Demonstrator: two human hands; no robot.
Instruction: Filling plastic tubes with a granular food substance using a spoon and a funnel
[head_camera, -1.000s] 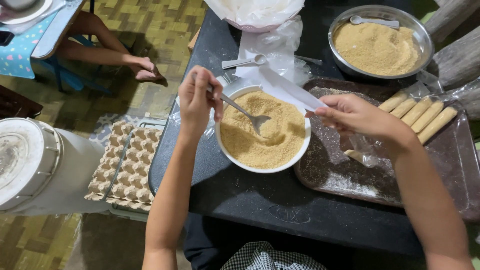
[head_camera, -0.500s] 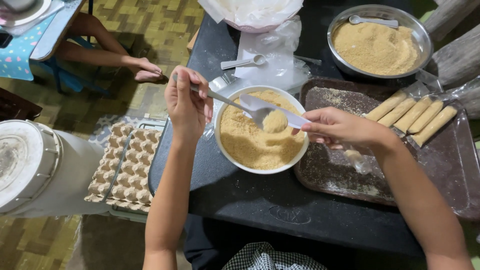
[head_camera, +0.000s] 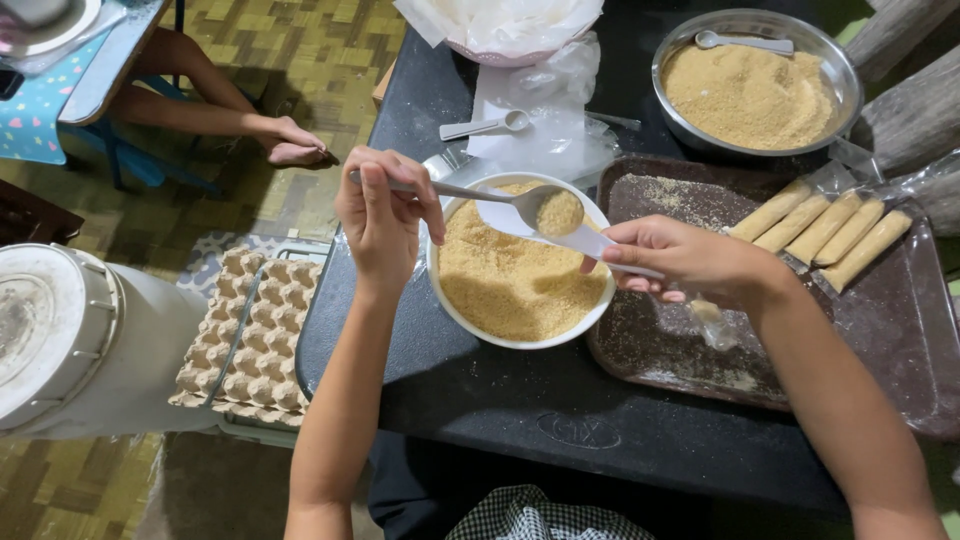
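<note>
My left hand grips a metal spoon loaded with tan crumbs, held level over a white bowl of the same crumbs. My right hand holds a white funnel-like scoop just under the spoon's bowl, with a small clear plastic sleeve hanging below the hand. Both hands meet above the bowl's far rim.
A dark tray at right carries several filled tan sticks in plastic. A steel pan of crumbs with a spoon sits behind. White measuring spoon, plastic bags, egg cartons, a white bucket and another person's legs lie left.
My left hand lifted the spoon out of the crumbs with a heaped load. My right hand slid left, bringing the white scoop under the spoon.
</note>
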